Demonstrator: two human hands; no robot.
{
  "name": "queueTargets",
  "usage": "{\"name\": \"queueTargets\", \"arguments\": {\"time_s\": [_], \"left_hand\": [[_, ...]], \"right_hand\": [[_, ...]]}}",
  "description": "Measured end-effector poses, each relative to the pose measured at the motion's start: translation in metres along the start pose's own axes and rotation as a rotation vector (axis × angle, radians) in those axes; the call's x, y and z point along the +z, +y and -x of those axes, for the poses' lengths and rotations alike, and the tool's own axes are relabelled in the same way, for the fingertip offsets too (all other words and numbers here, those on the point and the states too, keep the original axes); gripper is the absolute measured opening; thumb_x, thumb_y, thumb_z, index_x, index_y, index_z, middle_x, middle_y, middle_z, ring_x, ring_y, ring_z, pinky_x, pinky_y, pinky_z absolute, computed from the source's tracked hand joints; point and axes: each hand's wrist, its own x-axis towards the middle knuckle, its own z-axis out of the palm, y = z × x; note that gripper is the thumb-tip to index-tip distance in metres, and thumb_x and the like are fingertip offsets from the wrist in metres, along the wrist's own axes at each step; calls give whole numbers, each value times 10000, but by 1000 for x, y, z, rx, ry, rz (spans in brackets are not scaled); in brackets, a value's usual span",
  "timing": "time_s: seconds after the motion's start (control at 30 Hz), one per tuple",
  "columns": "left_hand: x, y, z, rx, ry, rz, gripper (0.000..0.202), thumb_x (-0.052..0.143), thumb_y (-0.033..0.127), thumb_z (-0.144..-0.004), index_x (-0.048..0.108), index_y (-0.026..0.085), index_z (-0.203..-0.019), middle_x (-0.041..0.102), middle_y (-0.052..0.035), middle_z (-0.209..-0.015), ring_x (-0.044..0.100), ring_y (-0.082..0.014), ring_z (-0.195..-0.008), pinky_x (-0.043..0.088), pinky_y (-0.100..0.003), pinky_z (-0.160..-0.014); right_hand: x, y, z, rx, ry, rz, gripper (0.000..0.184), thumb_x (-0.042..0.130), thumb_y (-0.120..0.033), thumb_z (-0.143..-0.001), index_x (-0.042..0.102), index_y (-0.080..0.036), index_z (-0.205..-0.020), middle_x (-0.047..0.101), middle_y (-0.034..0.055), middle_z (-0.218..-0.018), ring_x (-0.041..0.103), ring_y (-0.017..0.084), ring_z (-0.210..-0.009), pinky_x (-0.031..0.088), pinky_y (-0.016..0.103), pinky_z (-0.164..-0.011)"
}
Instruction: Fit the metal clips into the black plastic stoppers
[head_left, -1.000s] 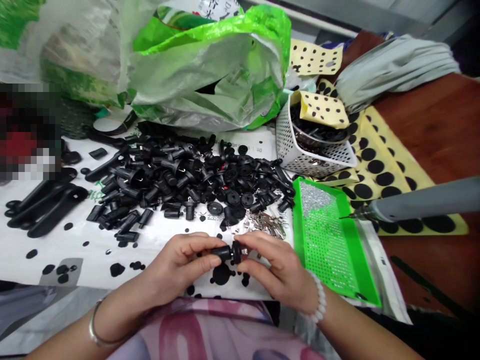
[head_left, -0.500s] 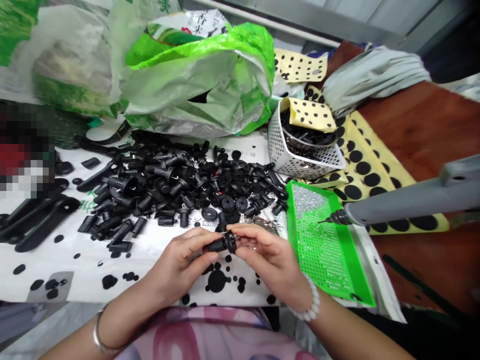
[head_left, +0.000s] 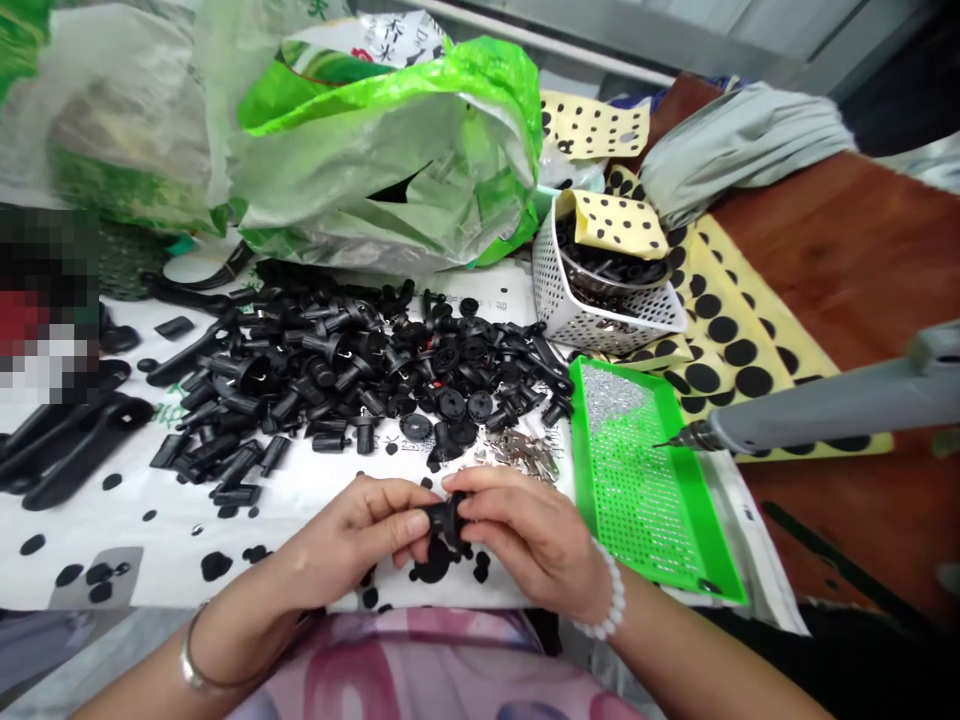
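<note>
Hands meet mid-bench: left hand [head_left: 352, 535] and right hand [head_left: 521, 535] pinch one small black fitting [head_left: 444, 520] between fingertips. Assembly looks partway; large heap of loose black parts [head_left: 360, 375] remains untouched behind.

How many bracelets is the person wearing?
2. A silver bangle sits on the left wrist, and a white bead bracelet on the right wrist. Both hands pinch one small black part.
</note>
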Motion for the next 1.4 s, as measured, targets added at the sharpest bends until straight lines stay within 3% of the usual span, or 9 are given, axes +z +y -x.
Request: {"name": "queueTargets", "arguments": {"time_s": [0.1, 0.33, 0.53, 0.73, 0.83, 0.93, 1.03, 1.2, 1.4], "left_hand": [[2, 0, -1, -12, -5, 0, 280, 557, 360, -836, 676, 139, -961, 629, -25, -682, 497, -94, -579, 413, -197, -554], [9, -7, -2, 238, 232, -206, 211, 587, 242, -814, 676, 199, -1000, 622, -35, -859, 572, -155, -777, 477, -260, -707], [9, -6, -5, 244, 215, -170, 198, 564, 235, -824, 671, 202, -987, 664, -45, -906, 598, -155, -738, 502, -257, -644], [10, -8, -8, 452, 306, -468, 212, 539, 162, -825, 660, 183, -998, 651, -48, -833, 601, -153, -754, 484, -262, -693], [10, -8, -7, 416, 296, -447, 209, 544, 182, -830, 654, 177, -1008, 646, -46, -839, 598, -147, -744, 482, -248, -677], [10, -4, -6, 298, 207, -307, 202, 537, 217, -842, 655, 167, -999, 649, -45, -862, 600, -154, -758, 487, -252, -679], [12, -1, -5, 275, 157, -308, 193, 502, 228, -862, 667, 162, -939, 635, -36, -795, 582, -150, -722, 478, -247, -660], [18, -4, -2, 377, 250, -499, 211, 468, 242, -882, 661, 185, -945, 611, -32, -772, 569, -141, -696, 468, -236, -640], [11, -7, 5, 403, 331, -539, 203, 468, 218, -884, 635, 207, -998, 669, -33, -874, 621, -151, -776, 507, -235, -685]], "right_hand": [[2, 5, 0, 44, -11, -28, 116, 552, -101, -844, 603, -141, -940, 672, 132, -1005, 639, 174, -931, 541, 301, -797], [10, 9, 3, 204, 133, 40, 101, 553, -198, -865, 596, -188, -955, 677, 60, -871, 649, 162, -805, 540, 300, -715], [-7, -1, -4, 43, -136, 272, 460, 490, -323, -903, 394, -110, -1300, 499, 190, -1282, 477, 257, -1186, 460, 410, -927], [-2, -2, -5, 240, -154, 331, 409, 444, -499, -890, 609, -125, -873, 598, 40, -636, 566, 158, -573, 475, 273, -533], [-4, -3, -4, 240, -195, 354, 569, 454, -614, -826, 570, -105, -1052, 647, 98, -822, 605, 187, -677, 504, 306, -603], [-7, -1, 0, 65, -278, 438, 596, 447, -504, -885, 370, -89, -1306, 585, 184, -1137, 594, 255, -984, 508, 370, -784], [-5, 1, 4, 0, -280, 468, 426, 392, -356, -944, 367, -99, -1284, 648, 151, -987, 637, 229, -870, 521, 334, -695], [5, 0, 8, 112, -149, 325, 408, 377, -468, -931, 434, -137, -1163, 626, 26, -666, 589, 150, -546, 447, 247, -504], [12, 3, 5, 269, -78, 70, 449, 476, -528, -867, 512, -161, -1124, 573, -21, -615, 498, 100, -461, 403, 214, -460]]}}
